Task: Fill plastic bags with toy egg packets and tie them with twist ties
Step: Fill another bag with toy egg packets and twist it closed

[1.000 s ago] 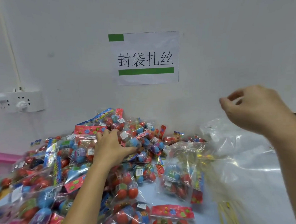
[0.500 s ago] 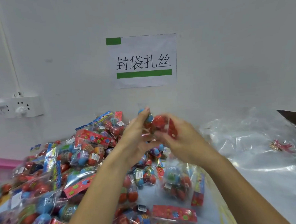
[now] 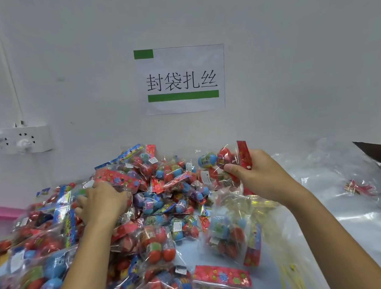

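White wall (image 3: 290,50), paper sign (image 3: 181,78), socket (image 3: 23,139), perhaps pink furniture (image 3: 1,214).

Egg packets (image 3: 131,216), clear with red or blue headers and red and blue eggs inside, lie heaped at left, against the far wall; one packet (image 3: 224,164) is held up right of the heap; clear bags (image 3: 333,194) lie flat at right; red ties (image 3: 357,187) rest on them.
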`<state>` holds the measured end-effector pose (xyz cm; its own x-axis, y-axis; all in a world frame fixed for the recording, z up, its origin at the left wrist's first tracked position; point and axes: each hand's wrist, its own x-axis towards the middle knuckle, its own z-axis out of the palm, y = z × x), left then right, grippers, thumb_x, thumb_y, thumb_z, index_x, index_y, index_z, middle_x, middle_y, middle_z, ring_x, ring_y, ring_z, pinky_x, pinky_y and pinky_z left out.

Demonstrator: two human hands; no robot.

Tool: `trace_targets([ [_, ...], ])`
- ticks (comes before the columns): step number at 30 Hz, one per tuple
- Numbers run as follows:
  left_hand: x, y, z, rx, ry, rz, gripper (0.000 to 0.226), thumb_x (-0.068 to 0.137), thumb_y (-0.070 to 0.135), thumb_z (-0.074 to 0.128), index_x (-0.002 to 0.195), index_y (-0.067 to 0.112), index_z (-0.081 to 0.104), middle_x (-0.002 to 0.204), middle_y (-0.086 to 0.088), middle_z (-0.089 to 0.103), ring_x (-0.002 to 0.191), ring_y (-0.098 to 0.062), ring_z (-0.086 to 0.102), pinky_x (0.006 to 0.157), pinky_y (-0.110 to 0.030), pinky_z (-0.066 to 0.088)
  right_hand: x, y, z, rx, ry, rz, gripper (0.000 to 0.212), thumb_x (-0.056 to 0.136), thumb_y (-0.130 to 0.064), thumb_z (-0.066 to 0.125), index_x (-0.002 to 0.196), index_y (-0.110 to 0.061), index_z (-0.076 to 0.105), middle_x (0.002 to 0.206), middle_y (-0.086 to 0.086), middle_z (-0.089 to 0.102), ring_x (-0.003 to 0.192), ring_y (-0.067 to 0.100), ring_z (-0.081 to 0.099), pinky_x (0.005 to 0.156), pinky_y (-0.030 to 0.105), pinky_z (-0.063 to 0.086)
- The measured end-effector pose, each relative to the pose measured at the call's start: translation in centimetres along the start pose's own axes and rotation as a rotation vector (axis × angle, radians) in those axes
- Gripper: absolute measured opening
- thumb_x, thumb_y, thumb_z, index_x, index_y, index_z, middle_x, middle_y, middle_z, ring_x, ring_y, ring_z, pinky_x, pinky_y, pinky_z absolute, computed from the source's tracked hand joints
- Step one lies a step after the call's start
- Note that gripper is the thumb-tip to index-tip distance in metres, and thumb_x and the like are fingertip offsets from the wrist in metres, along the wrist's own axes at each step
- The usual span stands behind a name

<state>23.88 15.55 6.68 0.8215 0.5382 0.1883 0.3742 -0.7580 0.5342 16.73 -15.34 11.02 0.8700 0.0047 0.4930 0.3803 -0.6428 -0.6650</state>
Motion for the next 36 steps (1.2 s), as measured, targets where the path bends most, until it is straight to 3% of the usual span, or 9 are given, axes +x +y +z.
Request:
trace_targets([
  [4, 0.4, -0.4, 0.6, 0.04, 0.071, 0.022, 0.038, 0.093, 0.034, 0.067, 0.112, 0.002, 0.06, 0.13, -0.022, 0.055, 0.125, -0.044, 0.043, 0.105, -0.052, 0.035, 0.0, 0.0, -0.1, -0.014, -0.01, 0.008, 0.034, 0.094, -0.032, 0.068, 0.08, -0.001, 0.063, 0.064, 0.004, 0.055, 0.056, 0.013, 0.048, 0.056, 0.028, 0.04],
  [8, 0.2, -0.4, 0.3, -0.021, 0.11, 0.088, 0.03, 0.091, 0.025, 0.07, 0.077, 0.006, 0.052, 0.088, -0.013, 0.06, 0.091, -0.037, 0.056, 0.077, -0.044, 0.049, 0.2, 0.6, 0.0, -0.048, -0.01, 0.045, 0.036, 0.095, -0.03, 0.066, 0.084, 0.004, 0.063, 0.064, 0.012, 0.054, 0.056, 0.016, 0.047, 0.055, 0.028, 0.039],
  [11, 0.0, 0.0, 0.0, -0.094, 0.102, 0.141, 0.029, 0.092, 0.026, 0.07, 0.102, 0.003, 0.057, 0.102, -0.016, 0.062, 0.097, -0.038, 0.058, 0.073, -0.042, 0.045, 0.4, 1.1, 0.1, -0.076, 0.01, 0.09, 0.027, 0.096, -0.029, 0.066, 0.075, -0.012, 0.067, 0.05, -0.01, 0.048, 0.045, 0.006, 0.043, 0.047, 0.017, 0.034],
  [14, -0.4, 0.4, -0.6, -0.212, 0.16, 0.25, 0.047, 0.094, 0.029, 0.068, 0.134, 0.012, 0.049, 0.114, -0.017, 0.066, 0.103, -0.04, 0.061, 0.081, -0.049, 0.051, 0.4, 1.2, 0.1, -0.072, 0.01, 0.085, 0.015, 0.095, -0.032, 0.067, 0.086, -0.021, 0.072, 0.058, -0.002, 0.059, 0.051, 0.007, 0.053, 0.052, 0.02, 0.04],
  [19, -2.4, 2.5, -2.5, -0.684, -0.012, 0.396, 0.043, 0.086, 0.021, 0.076, 0.126, 0.025, 0.06, 0.093, -0.01, 0.065, 0.062, -0.017, 0.069, 0.057, -0.032, 0.057, 0.4, 1.6, -0.1, -0.033, 0.07, 0.123, 0.018, 0.093, -0.033, 0.07, 0.084, -0.018, 0.072, 0.066, 0.008, 0.066, 0.061, 0.017, 0.062, 0.057, 0.028, 0.044],
  [25, -5.1, 5.3, -3.3, -1.069, -0.456, 0.54, 0.046, 0.068, 0.027, 0.083, 0.111, 0.034, 0.069, 0.109, -0.016, 0.068, 0.094, -0.025, 0.073, 0.067, -0.031, 0.062, 0.4, 2.0, -0.6, 0.107, 0.088, 0.157, 0.013, 0.093, -0.025, 0.07, 0.105, -0.021, 0.074, 0.081, 0.002, 0.076, 0.067, 0.016, 0.071, 0.06, 0.03, 0.057],
  [28, -5.9, 6.1, -3.1, -1.073, -0.509, 0.602, 0.05, 0.061, 0.035, 0.084, 0.106, 0.023, 0.067, 0.103, -0.018, 0.073, 0.096, -0.032, 0.073, 0.078, -0.044, 0.061, 0.3, 2.0, -1.1, 0.165, 0.119, 0.163, 0.016, 0.092, -0.024, 0.071, 0.108, -0.02, 0.071, 0.086, 0.001, 0.077, 0.076, 0.018, 0.074, 0.06, 0.027, 0.055],
  [32, -6.9, 7.0, -2.7, -1.13, -0.532, 0.623, 0.047, 0.054, 0.039, 0.087, 0.093, 0.016, 0.073, 0.099, -0.016, 0.075, 0.096, -0.036, 0.072, 0.085, -0.048, 0.06, 0.1, 1.9, -1.4, 0.273, 0.101, 0.14, 0.004, 0.093, -0.018, 0.07, 0.094, -0.02, 0.073, 0.068, -0.008, 0.074, 0.058, 0.002, 0.068, 0.046, 0.012, 0.046],
  [36, -8.0, 7.7, -2.2, -1.108, -0.525, 0.679, 0.046, 0.055, 0.042, 0.086, 0.096, 0.023, 0.079, 0.103, -0.02, 0.073, 0.099, -0.036, 0.07, 0.089, -0.044, 0.059, -0.2, 1.2, -1.5, 0.365, -0.006, 0.11, 0.011, 0.089, -0.013, 0.074, 0.081, -0.021, 0.075, 0.075, 0.006, 0.074, 0.064, 0.014, 0.069, 0.055, 0.023, 0.057],
])
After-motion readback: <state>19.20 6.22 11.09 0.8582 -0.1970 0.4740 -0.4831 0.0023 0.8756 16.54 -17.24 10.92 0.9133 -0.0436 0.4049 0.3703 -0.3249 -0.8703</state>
